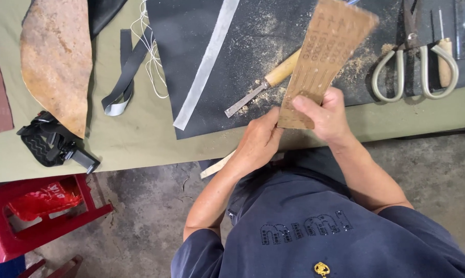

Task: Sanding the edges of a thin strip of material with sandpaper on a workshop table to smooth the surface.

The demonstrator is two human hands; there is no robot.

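My right hand (322,116) grips the lower end of a tan cardboard piece (325,54) with rows of holes and markings, held upright over the table edge. My left hand (257,144) is closed beside its lower left corner and touches it; a pale strip (217,166) pokes out below this hand. A wooden-handled chisel (266,82) lies on the black mat (201,31) just left of the cardboard, amid sawdust.
Large scissors (415,67) and an awl (445,56) lie at the right of the mat. A grey strip (208,62), black strap (123,77), white thread (151,46), brown leather piece (57,56) and black buckle strap (52,144) lie on the green table. A red stool (42,211) stands lower left.
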